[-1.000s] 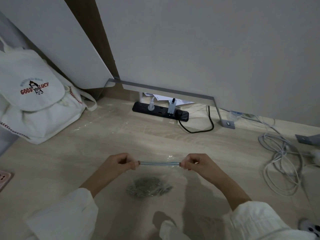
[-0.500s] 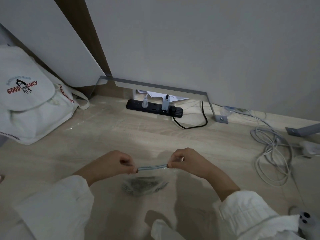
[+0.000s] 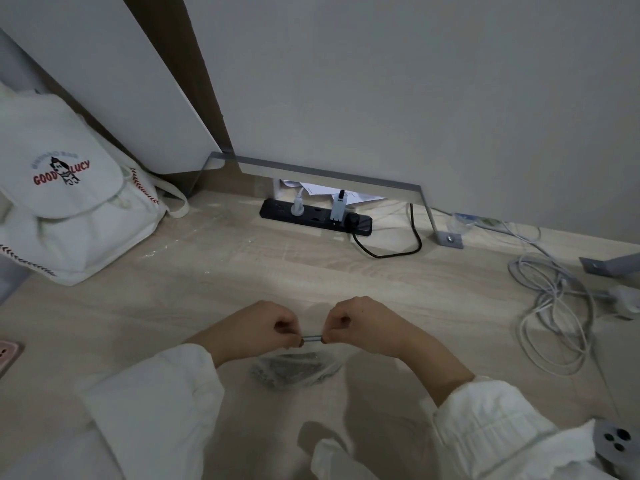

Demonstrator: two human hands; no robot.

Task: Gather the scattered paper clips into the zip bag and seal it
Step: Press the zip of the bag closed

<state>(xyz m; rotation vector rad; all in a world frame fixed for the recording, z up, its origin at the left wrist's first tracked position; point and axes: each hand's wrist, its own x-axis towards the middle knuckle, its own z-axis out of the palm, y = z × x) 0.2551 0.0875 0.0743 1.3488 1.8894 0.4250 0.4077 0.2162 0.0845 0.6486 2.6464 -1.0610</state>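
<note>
A clear zip bag [image 3: 329,367] hangs above the wooden floor, held up by its top strip [image 3: 312,338]. A dark heap of paper clips [image 3: 289,370] sits in the bag's bottom. My left hand [image 3: 258,327] pinches the strip's left end. My right hand [image 3: 362,325] pinches the strip just beside it, with only a short stretch of strip showing between the two hands. No loose clips show on the floor.
A white backpack [image 3: 65,216] leans at the left. A black power strip [image 3: 315,218] with plugs lies by the wall under a metal frame [image 3: 427,209]. Coiled white cables [image 3: 554,306] lie at the right. A pink thing [image 3: 8,355] pokes in at the left edge.
My right hand has slid left along the zip strip toward my left hand, so the gap between them has shrunk from wide to very short. The bag stays hanging.
</note>
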